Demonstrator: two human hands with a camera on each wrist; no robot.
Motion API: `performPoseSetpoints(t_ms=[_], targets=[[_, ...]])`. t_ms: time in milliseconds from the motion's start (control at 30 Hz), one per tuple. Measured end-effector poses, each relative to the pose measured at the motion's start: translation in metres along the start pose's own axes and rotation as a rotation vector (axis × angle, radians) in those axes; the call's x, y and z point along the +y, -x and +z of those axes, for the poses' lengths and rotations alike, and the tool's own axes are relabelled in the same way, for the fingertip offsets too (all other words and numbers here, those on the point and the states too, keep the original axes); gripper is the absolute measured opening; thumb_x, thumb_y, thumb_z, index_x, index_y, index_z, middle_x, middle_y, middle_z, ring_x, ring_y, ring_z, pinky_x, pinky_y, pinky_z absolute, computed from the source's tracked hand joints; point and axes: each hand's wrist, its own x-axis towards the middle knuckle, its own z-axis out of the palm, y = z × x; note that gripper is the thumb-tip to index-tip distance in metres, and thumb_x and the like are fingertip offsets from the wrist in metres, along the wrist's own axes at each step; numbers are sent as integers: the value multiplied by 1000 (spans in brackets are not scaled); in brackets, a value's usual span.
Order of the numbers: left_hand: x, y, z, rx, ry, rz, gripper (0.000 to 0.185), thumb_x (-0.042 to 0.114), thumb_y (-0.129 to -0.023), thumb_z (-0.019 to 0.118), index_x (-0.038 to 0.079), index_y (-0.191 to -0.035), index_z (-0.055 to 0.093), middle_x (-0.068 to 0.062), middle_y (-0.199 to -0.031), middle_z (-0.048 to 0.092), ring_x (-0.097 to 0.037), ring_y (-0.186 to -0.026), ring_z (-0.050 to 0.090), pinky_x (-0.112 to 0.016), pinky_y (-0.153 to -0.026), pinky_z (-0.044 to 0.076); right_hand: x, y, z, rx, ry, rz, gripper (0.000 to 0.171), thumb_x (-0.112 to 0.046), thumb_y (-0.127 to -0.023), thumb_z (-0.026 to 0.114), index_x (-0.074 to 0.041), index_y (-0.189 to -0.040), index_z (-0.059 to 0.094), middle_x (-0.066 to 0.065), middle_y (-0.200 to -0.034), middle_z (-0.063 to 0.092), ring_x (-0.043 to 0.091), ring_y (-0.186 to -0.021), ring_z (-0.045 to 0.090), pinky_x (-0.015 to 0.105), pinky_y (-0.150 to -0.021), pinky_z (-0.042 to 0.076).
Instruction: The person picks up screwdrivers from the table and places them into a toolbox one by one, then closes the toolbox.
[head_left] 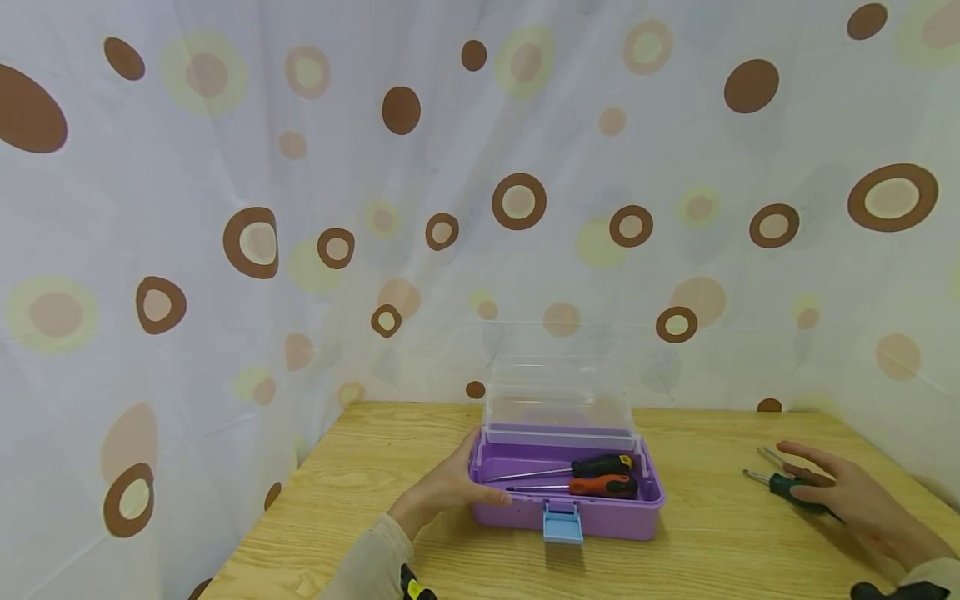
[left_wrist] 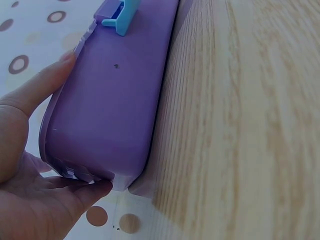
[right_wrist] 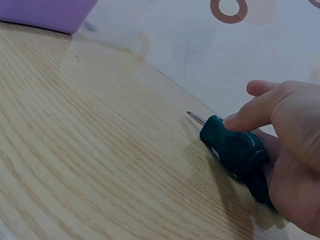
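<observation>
In the head view a purple toolbox [head_left: 607, 521] stands on the table with its clear lid [head_left: 558, 408] raised. Inside lie a black screwdriver [head_left: 600, 465] with a yellow end and a red-and-black screwdriver [head_left: 600, 486]. My left hand [head_left: 450, 483] grips the box's left end, thumb along the front rim and fingers round the side wall. At the right, a short green screwdriver [right_wrist: 232, 145] lies on the table, tip pointing left. My right hand [head_left: 855, 496] is over it with fingers spread, its thumb right at the handle. Beyond these fingers shows another thin metal shaft [head_left: 770, 455].
A light blue latch [head_left: 562, 527] hangs down at the box's front. The wooden table [head_left: 360, 467] reaches back to a white curtain [head_left: 450, 167] with brown and yellow circles, which also runs along the left side.
</observation>
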Motion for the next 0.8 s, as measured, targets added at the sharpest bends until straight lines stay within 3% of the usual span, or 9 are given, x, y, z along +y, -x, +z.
performPoseSetpoints(t_ms=[167, 300, 367, 433, 533, 600, 667, 800], targets=[[0, 0, 0, -3, 8, 8, 118, 20, -78, 91, 15, -165, 12, -18, -154, 42, -42, -139, 42, -62, -117, 27, 0, -3, 0, -32, 58, -139, 71, 13, -96, 60, -25, -155, 48, -47, -135, 35, -22, -115, 44, 20, -80, 57], [0, 0, 0, 1, -4, 7, 119, 21, -77, 92, 15, -165, 13, -18, -155, 42, -42, -139, 42, -62, -117, 26, -1, -3, -1, -23, 126, -119, 72, 12, -94, 64, -18, -157, 46, -47, -133, 33, -25, -114, 39, 19, -80, 56], [0, 0, 0, 7, -13, 3, 120, 22, -77, 92, 15, -165, 12, -17, -155, 41, -41, -140, 41, -62, -117, 26, -4, -2, -1, -8, 171, -51, 70, 5, -94, 68, -12, -158, 43, -28, -151, 34, -25, -111, 39, 21, -80, 56], [-1, -1, 0, 13, -22, -3, 120, 24, -77, 93, 15, -165, 12, -17, -156, 41, -41, -140, 41, -61, -117, 26, -7, -2, -1, -1, 228, 10, 72, -2, -94, 72, -4, -158, 39, 2, -162, 34, -25, -108, 39, 24, -79, 57], [-1, -1, 0, 19, -23, -5, 121, 24, -77, 93, 15, -165, 12, -17, -157, 40, -40, -140, 41, -61, -118, 26, -11, -4, 1, 13, 346, 45, 75, -7, -92, 76, 5, -155, 38, 46, -152, 25, -24, -104, 40, 25, -77, 57], [-1, -1, 0, 18, -22, -1, 120, 23, -77, 93, 15, -165, 12, -16, -156, 41, -40, -140, 41, -61, -117, 26, -13, -5, 2, 23, 406, 23, 74, -6, -91, 77, 7, -152, 39, 49, -147, 30, -22, -103, 42, 24, -73, 56], [-1, -1, 0, 18, -20, 2, 120, 23, -76, 93, 15, -165, 13, -16, -156, 41, -40, -140, 41, -61, -118, 26, -13, -5, 4, 31, 409, 7, 72, -3, -91, 76, -8, -155, 44, 49, -141, 40, -18, -100, 48, 24, -64, 53], [-1, 0, 0, 16, -18, 0, 119, 23, -77, 92, 17, -165, 13, -15, -156, 41, -39, -140, 41, -61, -118, 25, -11, -4, 6, 64, 383, 8, 75, 0, -92, 72, -16, -158, 40, 43, -128, 57, -7, -91, 59, 27, -52, 46]])
